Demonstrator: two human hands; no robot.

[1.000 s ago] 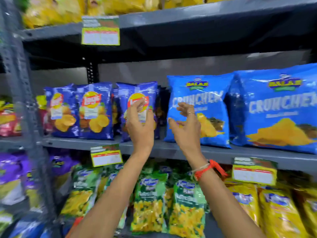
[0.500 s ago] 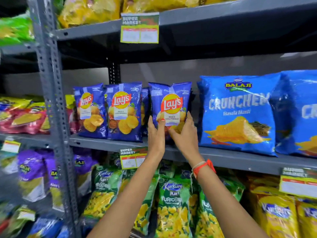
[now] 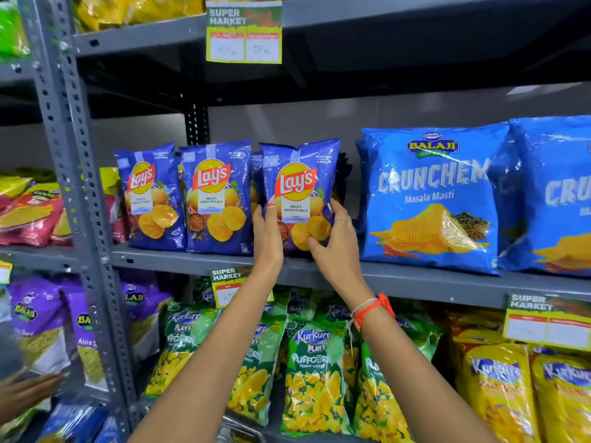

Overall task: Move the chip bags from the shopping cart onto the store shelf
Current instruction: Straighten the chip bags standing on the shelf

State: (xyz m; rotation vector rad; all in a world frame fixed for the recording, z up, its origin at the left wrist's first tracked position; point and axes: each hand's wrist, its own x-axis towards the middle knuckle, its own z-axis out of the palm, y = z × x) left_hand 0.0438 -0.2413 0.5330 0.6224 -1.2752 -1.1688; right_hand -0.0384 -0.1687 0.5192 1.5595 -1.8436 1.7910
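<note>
A blue Lay's chip bag (image 3: 299, 183) stands upright on the grey middle shelf (image 3: 415, 279), rightmost of a row of three. My left hand (image 3: 268, 238) grips its lower left edge, thumb on the front. On the bag's lower right side my right hand (image 3: 335, 247) holds it, fingers curled around the edge. Two matching Lay's bags (image 3: 217, 196) stand just to its left. The shopping cart is out of view apart from a sliver of metal at the bottom.
Large blue Balaji Crunchem bags (image 3: 431, 199) fill the shelf to the right. Green Kurkure Puffcorn bags (image 3: 313, 372) hang below my arms. A grey upright post (image 3: 73, 174) rises at left. Another person's hand (image 3: 22, 394) shows at the lower left.
Both hands dropped from near the bag's top to its lower sides and closed on it. The bag now stands straighter, and the view has shifted left and closer.
</note>
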